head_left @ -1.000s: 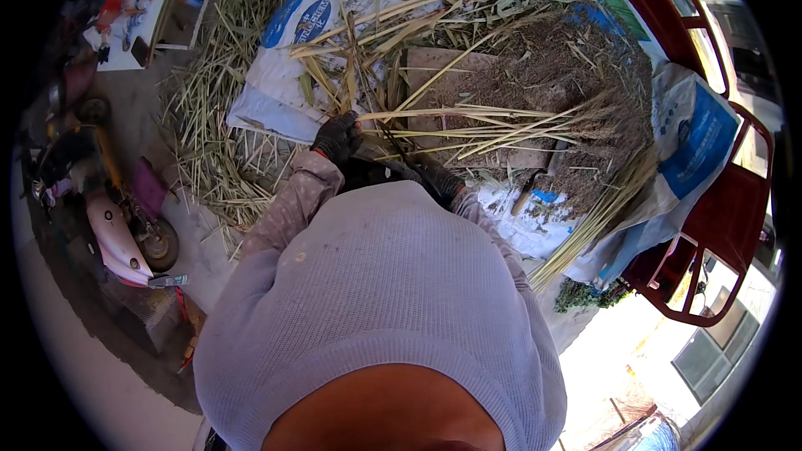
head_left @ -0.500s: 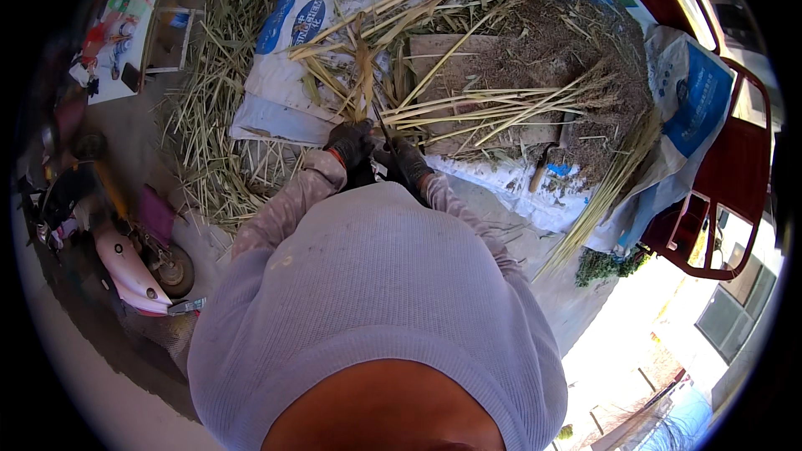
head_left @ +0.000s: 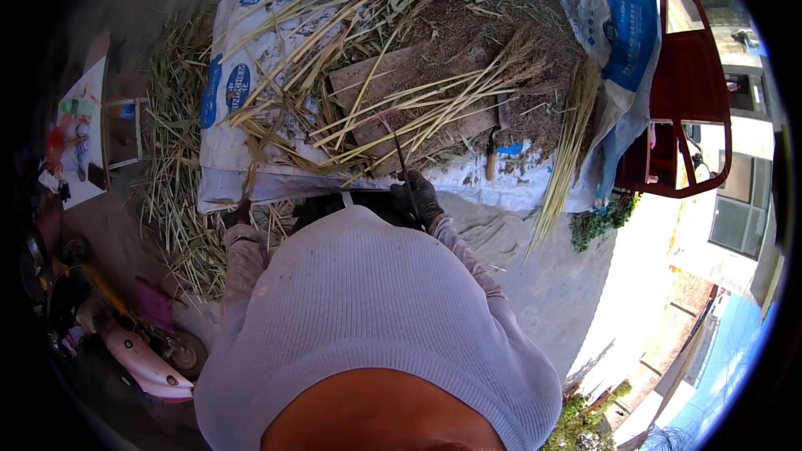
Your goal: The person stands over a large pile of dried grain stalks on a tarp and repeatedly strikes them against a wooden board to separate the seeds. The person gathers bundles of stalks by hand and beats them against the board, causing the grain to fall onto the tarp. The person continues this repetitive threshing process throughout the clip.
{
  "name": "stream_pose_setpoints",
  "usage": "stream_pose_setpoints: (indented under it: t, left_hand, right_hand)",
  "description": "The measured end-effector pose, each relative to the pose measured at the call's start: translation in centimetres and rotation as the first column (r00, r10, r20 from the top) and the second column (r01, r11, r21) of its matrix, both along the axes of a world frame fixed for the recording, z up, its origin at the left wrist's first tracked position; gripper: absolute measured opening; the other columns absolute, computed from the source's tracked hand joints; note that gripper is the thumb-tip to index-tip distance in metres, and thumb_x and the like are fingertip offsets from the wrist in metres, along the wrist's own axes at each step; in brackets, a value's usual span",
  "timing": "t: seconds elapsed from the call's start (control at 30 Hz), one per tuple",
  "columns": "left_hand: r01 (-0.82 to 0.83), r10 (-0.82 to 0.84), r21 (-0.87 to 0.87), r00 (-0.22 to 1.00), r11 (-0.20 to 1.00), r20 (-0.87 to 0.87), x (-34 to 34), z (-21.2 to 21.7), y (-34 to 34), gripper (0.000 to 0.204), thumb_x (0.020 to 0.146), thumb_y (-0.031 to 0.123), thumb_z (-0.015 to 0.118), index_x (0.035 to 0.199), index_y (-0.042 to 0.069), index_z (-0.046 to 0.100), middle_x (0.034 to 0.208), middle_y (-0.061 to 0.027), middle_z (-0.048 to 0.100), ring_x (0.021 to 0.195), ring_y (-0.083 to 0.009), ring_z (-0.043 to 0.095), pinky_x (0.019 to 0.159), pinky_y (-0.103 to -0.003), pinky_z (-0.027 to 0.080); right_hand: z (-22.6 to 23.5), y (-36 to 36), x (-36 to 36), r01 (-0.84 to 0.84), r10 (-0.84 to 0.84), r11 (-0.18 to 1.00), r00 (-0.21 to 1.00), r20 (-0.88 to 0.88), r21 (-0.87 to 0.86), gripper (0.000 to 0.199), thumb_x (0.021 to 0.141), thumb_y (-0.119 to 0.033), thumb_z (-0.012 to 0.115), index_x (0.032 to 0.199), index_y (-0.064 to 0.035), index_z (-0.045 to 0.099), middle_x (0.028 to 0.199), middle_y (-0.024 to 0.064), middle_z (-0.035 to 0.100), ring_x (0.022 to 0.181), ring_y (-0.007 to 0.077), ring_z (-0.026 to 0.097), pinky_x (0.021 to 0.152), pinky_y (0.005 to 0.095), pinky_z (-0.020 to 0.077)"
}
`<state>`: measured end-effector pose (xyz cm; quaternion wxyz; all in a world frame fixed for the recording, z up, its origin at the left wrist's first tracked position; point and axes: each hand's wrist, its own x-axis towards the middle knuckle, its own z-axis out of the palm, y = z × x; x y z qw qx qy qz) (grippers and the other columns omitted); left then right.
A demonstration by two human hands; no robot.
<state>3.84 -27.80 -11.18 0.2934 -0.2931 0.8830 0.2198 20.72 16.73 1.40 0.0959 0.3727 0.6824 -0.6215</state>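
Note:
Gloved in dark cloth, my right hand [head_left: 417, 198] grips a knife with a long, thin dark blade [head_left: 399, 152] that points away from me over the sheet's near edge. Off to the left, my left hand [head_left: 237, 215] is closed around a bunch of dry stalk leaves [head_left: 253, 163] at the sheet's near left corner. Ahead, a loose bundle of pale stalks with brushy seed heads [head_left: 447, 108] lies across a wooden board [head_left: 355, 77]. A hand tool with a wooden handle [head_left: 491, 164] rests on the board's right side, its blade partly hidden.
White printed sacking [head_left: 219, 188] carries leaves, stalks and brown seed litter. Cut stalks [head_left: 171, 192] heap on the floor to the left. A tied-looking stalk bundle [head_left: 558, 171] lies at the right, beside a red metal frame [head_left: 689, 117]. A pink scooter [head_left: 138, 359] stands lower left.
My left hand has moved left with the dry leaves, away from my right hand. My right hand has shifted slightly right and down with the knife. The view has turned.

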Motion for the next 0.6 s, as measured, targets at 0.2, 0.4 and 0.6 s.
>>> stream_pose_setpoints:
  t: [0.2, 0.4, 0.6]
  left_hand:
    - [0.074, -0.413, -0.64, 0.818, 0.765, -0.4, -0.4, 4.0, -2.6, 0.045, 0.083, 0.041, 0.048, 0.063, 0.003, 0.062, 0.066, -0.0131, 0.062, 0.058, -0.0266, 0.058, 0.052, -0.041, 0.045]
    - [0.351, -0.709, -0.786, 0.689, 0.508, -0.151, -9.1, 16.5, 20.5, 0.048, 0.075, 0.056, 0.051, 0.073, 0.011, 0.065, 0.08, -0.0078, 0.06, 0.079, -0.0249, 0.058, 0.062, -0.042, 0.045]
    - [0.702, -0.709, -0.183, 0.597, 0.688, -0.375, -16.2, 9.3, 36.1, 0.069, 0.072, 0.06, 0.053, 0.116, 0.008, 0.051, 0.113, -0.0186, 0.053, 0.105, -0.0344, 0.05, 0.089, -0.043, 0.039]
  right_hand:
    - [-3.0, 16.0, 8.8, 0.238, -0.566, 0.546, 0.812, 0.145, 0.803, 0.038, 0.065, -0.023, 0.07, 0.094, -0.0016, 0.058, 0.086, 0.0186, 0.061, 0.08, 0.0323, 0.059, 0.073, 0.0402, 0.0455]
    - [-6.3, 28.5, 12.3, 0.358, -0.79, 0.421, 0.596, 0.144, 0.833, 0.039, 0.063, -0.022, 0.068, 0.097, -0.0073, 0.055, 0.089, 0.0184, 0.061, 0.082, 0.035, 0.058, 0.074, 0.0399, 0.0443]
    - [-6.7, 34.1, 8.8, 0.358, -0.682, 0.578, 0.705, 0.193, 0.733, 0.036, 0.075, -0.024, 0.053, 0.107, -0.0081, 0.05, 0.091, 0.0204, 0.06, 0.088, 0.038, 0.057, 0.078, 0.0426, 0.0438]
